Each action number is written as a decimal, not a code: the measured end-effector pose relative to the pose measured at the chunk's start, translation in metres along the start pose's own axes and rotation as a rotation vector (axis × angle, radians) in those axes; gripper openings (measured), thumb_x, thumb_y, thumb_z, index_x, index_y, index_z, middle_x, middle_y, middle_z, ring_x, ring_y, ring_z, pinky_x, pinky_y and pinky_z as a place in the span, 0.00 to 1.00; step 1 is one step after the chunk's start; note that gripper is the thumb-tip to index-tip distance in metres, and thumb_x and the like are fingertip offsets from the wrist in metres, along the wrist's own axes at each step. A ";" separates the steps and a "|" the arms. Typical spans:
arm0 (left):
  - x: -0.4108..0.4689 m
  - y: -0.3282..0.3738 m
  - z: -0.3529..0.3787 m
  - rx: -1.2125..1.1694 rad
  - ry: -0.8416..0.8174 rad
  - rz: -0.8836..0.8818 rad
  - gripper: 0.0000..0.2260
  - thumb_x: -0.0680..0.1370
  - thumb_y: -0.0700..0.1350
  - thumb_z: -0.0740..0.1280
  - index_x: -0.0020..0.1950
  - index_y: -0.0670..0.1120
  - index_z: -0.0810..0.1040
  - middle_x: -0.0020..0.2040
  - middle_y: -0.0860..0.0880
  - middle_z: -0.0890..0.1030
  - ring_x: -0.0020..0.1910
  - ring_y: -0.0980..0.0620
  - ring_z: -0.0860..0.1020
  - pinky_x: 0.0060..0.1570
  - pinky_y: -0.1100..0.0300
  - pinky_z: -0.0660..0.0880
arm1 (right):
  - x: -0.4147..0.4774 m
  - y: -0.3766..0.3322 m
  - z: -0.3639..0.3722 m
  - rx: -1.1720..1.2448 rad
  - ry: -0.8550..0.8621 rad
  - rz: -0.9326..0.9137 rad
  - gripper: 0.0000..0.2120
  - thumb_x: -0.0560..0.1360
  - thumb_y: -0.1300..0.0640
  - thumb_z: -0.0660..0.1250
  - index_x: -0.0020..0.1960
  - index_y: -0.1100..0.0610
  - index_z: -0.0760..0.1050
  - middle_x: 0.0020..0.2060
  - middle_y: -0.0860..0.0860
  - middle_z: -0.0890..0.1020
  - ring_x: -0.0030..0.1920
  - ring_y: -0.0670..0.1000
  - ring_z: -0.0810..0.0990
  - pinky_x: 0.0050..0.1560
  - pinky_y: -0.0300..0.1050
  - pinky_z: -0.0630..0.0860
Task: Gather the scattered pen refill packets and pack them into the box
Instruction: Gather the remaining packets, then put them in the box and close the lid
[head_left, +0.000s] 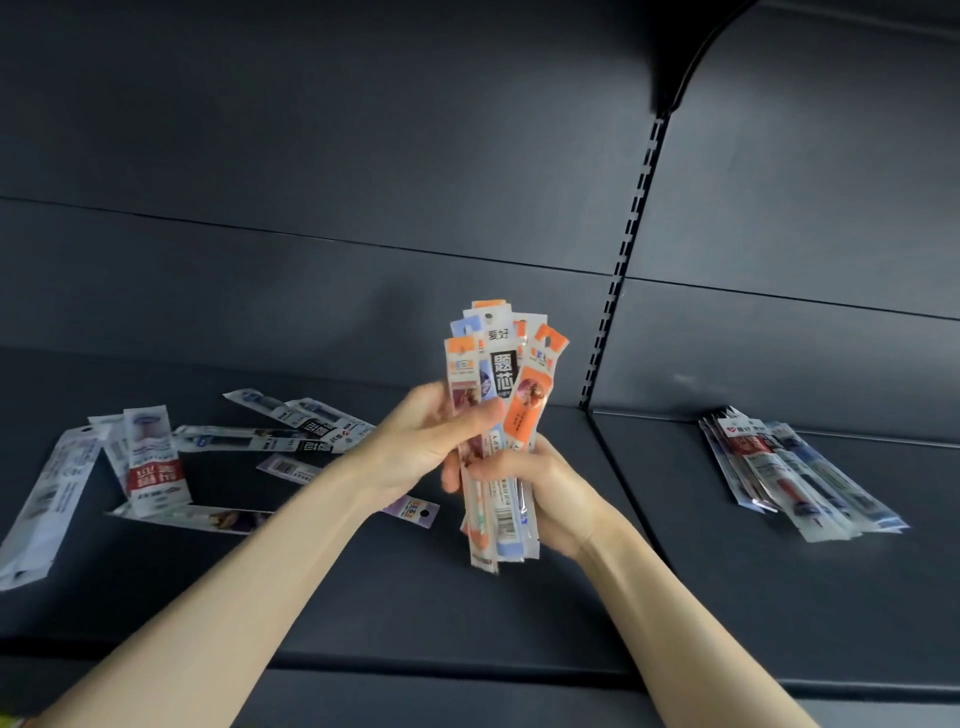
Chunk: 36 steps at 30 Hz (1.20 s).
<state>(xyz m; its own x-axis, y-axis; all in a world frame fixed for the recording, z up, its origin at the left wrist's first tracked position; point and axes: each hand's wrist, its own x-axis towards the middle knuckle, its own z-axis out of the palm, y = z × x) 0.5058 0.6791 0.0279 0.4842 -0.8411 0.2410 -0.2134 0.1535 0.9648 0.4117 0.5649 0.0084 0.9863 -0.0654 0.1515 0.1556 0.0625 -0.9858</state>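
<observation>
- A dark shelf (363, 597) is stretching across the whole view, with a dark back panel (311, 156) rising behind it.
- A slotted metal upright (623, 260) is running down the back panel right of centre, splitting the shelf into a left and a right section.
- Scattered pen refill packets (150, 457) are lying flat and overlapping at mixed angles on the left section, well apart from the hands.
- A loose pile of packets (800, 478) is lying on the right section, fanned out slightly.
- A bundle of packets (501, 374) is standing upright in the air over the middle of the shelf, its orange, white and black tops fanning apart above the hands.
- The left hand (431, 436) is gripping the bundle's middle, fingers curling around the front.
- The right hand (545, 499) is gripping the bundle's lower half, just below the left hand.
- One purple-ended packet (415, 512) is lying on the shelf beneath the left wrist.
</observation>
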 end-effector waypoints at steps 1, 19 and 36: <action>0.001 0.003 0.001 0.040 -0.039 0.000 0.14 0.70 0.54 0.72 0.52 0.49 0.80 0.47 0.47 0.85 0.33 0.53 0.80 0.23 0.62 0.70 | 0.000 -0.001 0.001 -0.010 -0.028 0.011 0.10 0.67 0.67 0.62 0.48 0.63 0.76 0.38 0.56 0.81 0.41 0.52 0.81 0.45 0.46 0.77; 0.008 0.018 0.020 0.104 0.130 0.091 0.06 0.74 0.40 0.69 0.50 0.46 0.81 0.44 0.47 0.86 0.42 0.52 0.84 0.36 0.58 0.80 | -0.005 0.002 0.003 -0.330 0.218 -0.073 0.09 0.68 0.70 0.66 0.43 0.58 0.78 0.37 0.53 0.83 0.41 0.50 0.82 0.45 0.45 0.79; 0.005 0.019 0.010 0.273 -0.040 -0.008 0.10 0.76 0.47 0.69 0.53 0.42 0.80 0.51 0.45 0.84 0.51 0.52 0.82 0.51 0.61 0.78 | -0.004 0.009 0.008 -0.265 0.206 -0.031 0.03 0.73 0.62 0.71 0.41 0.59 0.79 0.33 0.52 0.83 0.36 0.50 0.82 0.41 0.41 0.78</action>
<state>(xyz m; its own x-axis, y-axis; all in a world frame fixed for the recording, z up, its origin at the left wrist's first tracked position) 0.4956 0.6727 0.0465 0.4543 -0.8623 0.2236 -0.4330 0.0056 0.9014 0.4093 0.5741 -0.0001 0.9454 -0.2647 0.1902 0.1386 -0.2017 -0.9696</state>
